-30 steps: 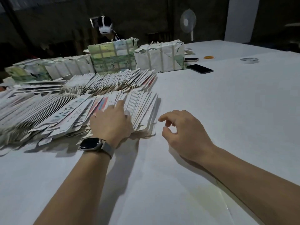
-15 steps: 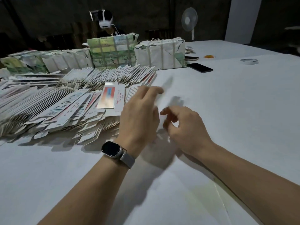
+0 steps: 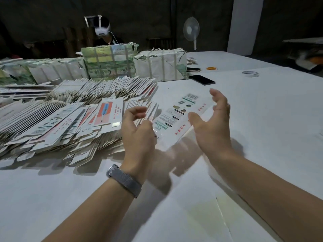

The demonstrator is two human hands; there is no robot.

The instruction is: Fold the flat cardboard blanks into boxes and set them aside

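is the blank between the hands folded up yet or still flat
Still flat. The cardboard blank shows as one thin printed sheet between the left hand and right hand, with no raised walls. Whether either hand touches it is unclear.

A white desk carries a black phone toward its far side. Just beyond the phone lies a second phone; right of that, an orange rubber band, and farther right a tape roll. A fan stands behind the desk.
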